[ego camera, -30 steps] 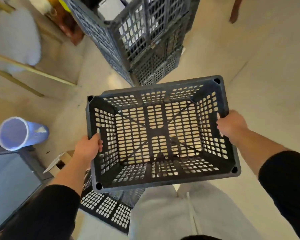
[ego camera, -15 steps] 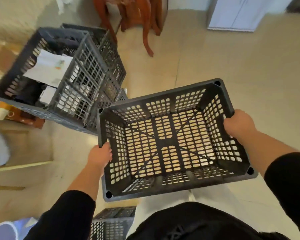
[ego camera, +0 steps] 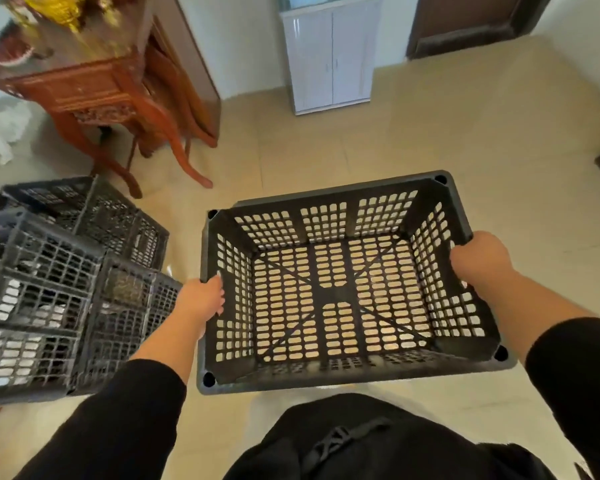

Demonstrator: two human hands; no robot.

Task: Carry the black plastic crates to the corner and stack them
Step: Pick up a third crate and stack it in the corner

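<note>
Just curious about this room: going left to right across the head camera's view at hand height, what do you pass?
Stacked black crates → left hand → carried black crate → right hand.

Black perforated crate [ego camera: 340, 289], beige tiled floor [ego camera: 465, 140], white cabinet [ego camera: 329, 60]

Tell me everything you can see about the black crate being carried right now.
The carried crate is a rectangular black bin of what looks like moulded plastic, open at the top and empty. Its walls and floor are perforated with rows of small slots, the floor braced by diagonal ribs, and each rim corner has a round socket. It is held roughly level above the beige tiled floor, seen through the slots. The left hand has a grip on the left rim, the right hand on the right rim. Nothing else touches it.
</note>
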